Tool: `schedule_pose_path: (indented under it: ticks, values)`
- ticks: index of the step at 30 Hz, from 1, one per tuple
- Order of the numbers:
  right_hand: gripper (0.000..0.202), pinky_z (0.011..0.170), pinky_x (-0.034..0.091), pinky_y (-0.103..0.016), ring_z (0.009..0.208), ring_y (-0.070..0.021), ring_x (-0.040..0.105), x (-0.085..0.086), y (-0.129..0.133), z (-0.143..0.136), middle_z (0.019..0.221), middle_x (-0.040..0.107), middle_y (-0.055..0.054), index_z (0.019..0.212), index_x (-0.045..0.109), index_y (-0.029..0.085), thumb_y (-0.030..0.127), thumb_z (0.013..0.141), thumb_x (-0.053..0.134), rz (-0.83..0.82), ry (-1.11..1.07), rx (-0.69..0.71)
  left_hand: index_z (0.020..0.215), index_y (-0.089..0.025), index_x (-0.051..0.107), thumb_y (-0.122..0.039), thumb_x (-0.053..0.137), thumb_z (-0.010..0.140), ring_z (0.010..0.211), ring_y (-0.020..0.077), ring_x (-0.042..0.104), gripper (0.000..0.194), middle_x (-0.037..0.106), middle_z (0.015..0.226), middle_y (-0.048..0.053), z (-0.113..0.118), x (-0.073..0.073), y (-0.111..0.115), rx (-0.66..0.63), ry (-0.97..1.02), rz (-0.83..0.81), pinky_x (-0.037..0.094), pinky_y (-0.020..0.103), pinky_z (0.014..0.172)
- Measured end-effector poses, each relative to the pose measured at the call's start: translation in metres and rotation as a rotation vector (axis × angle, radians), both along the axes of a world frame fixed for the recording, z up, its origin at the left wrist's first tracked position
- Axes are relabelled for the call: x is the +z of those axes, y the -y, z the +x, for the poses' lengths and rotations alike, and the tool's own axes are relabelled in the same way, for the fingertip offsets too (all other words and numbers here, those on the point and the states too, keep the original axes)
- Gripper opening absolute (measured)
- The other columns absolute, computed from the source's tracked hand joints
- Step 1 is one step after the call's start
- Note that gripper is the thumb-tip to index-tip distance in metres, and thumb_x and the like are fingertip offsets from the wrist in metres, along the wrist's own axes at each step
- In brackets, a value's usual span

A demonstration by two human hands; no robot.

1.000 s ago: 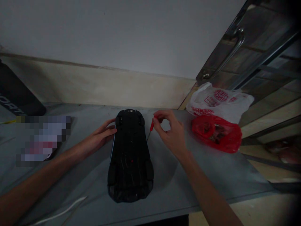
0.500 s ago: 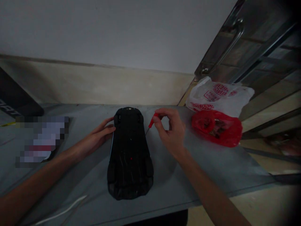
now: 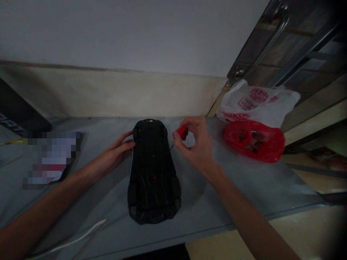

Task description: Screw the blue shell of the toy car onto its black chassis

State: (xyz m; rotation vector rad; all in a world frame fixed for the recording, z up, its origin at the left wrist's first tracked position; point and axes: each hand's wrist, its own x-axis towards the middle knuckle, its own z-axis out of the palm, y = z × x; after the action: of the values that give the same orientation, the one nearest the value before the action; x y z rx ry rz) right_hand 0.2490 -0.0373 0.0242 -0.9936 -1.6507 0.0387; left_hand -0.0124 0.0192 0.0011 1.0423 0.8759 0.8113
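Head view: a toy car (image 3: 151, 166) is seen lying upside down on the grey tabletop (image 3: 200, 216), its dark underside facing up and its length running away from the viewer. The left hand (image 3: 117, 153) is placed against the car's left side near the far wheels; its fingers are extended and not closed around the body, the tips being partly hidden. A red-handled screwdriver (image 3: 183, 132) is gripped by the right hand (image 3: 201, 151) between thumb and fingers. Its thin shaft is directed at the car's right edge; whether contact is made cannot be told.

To the right, a red plastic bag (image 3: 268, 144) is noted in front of a white plastic bag (image 3: 276, 104) printed in red. To the left, a pixelated item (image 3: 58, 155) is noted near a dark object (image 3: 21, 112) with pale lettering. A white cable (image 3: 81, 238) is seen near the front edge.
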Motion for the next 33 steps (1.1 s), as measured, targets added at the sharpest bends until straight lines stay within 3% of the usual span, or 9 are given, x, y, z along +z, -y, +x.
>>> schedule_pose_path:
  ticks: [3, 8, 16, 22, 24, 30, 33]
  values:
    - [0.018, 0.066, 0.05, -0.029, 0.065, -0.0119, 0.056, 0.002, 0.003, -0.003, 0.08, 0.06, 0.005, 0.115, 0.053, 0.027, 0.024, 0.099, 0.06, -0.036, 0.072, -0.05, 0.138, -0.029, 0.065, -0.03, 0.079, 0.089, 0.138, 0.0307, 0.058, 0.052, 0.075, 0.131, 0.005, 0.0, 0.0, 0.0, -0.015, 0.007, 0.017, 0.037, 0.043, 0.123]
    - [0.017, 0.082, 0.05, -0.036, 0.083, -0.0164, 0.063, 0.009, 0.01, -0.005, 0.1, 0.07, -0.003, 0.117, 0.059, 0.026, 0.025, 0.106, 0.047, -0.038, 0.185, -0.03, 0.143, -0.027, 0.061, -0.029, 0.078, 0.088, 0.139, 0.0295, 0.057, 0.057, 0.076, 0.131, 0.005, 0.001, 0.003, 0.002, -0.008, 0.005, 0.013, 0.036, 0.04, 0.123]
    - [0.013, 0.078, 0.048, -0.033, 0.067, -0.0137, 0.056, 0.006, 0.004, 0.0, 0.083, 0.063, 0.003, 0.112, 0.06, 0.025, 0.021, 0.101, 0.054, -0.023, 0.206, -0.065, 0.143, -0.028, 0.06, -0.03, 0.078, 0.089, 0.137, 0.0287, 0.06, 0.057, 0.075, 0.133, 0.005, 0.001, 0.001, 0.001, -0.017, 0.0, 0.015, 0.039, 0.04, 0.12]
    - [0.031, 0.082, 0.05, -0.037, 0.084, -0.0198, 0.061, 0.009, 0.008, 0.004, 0.092, 0.064, -0.002, 0.13, 0.059, 0.026, 0.019, 0.101, 0.048, -0.024, 0.256, 0.007, 0.143, -0.028, 0.06, -0.03, 0.077, 0.089, 0.137, 0.0279, 0.059, 0.056, 0.077, 0.129, 0.004, 0.002, 0.003, 0.003, -0.012, -0.015, 0.016, 0.038, 0.04, 0.122]
    - [0.035, 0.081, 0.051, -0.036, 0.082, -0.0189, 0.06, 0.008, 0.008, 0.003, 0.091, 0.064, -0.002, 0.134, 0.057, 0.027, 0.02, 0.101, 0.049, -0.038, 0.237, 0.004, 0.143, -0.027, 0.059, -0.029, 0.076, 0.091, 0.139, 0.0282, 0.058, 0.055, 0.076, 0.13, 0.004, 0.003, 0.005, 0.005, -0.008, -0.016, 0.013, 0.036, 0.042, 0.124]
    - [0.02, 0.076, 0.05, -0.033, 0.068, -0.0153, 0.056, 0.006, 0.01, 0.0, 0.079, 0.062, 0.001, 0.118, 0.066, 0.027, 0.025, 0.103, 0.053, -0.006, 0.224, -0.08, 0.144, -0.026, 0.059, -0.028, 0.075, 0.091, 0.14, 0.028, 0.057, 0.055, 0.075, 0.133, 0.004, 0.003, 0.006, 0.005, -0.006, -0.008, 0.009, 0.035, 0.041, 0.125]
    - [0.03, 0.078, 0.05, -0.035, 0.074, -0.0176, 0.058, 0.01, 0.012, 0.001, 0.084, 0.064, -0.001, 0.127, 0.064, 0.026, 0.022, 0.101, 0.049, -0.026, 0.222, -0.017, 0.145, -0.026, 0.059, -0.029, 0.075, 0.091, 0.141, 0.0281, 0.056, 0.056, 0.074, 0.136, 0.005, 0.003, 0.006, 0.005, -0.014, -0.009, 0.01, 0.035, 0.041, 0.125]
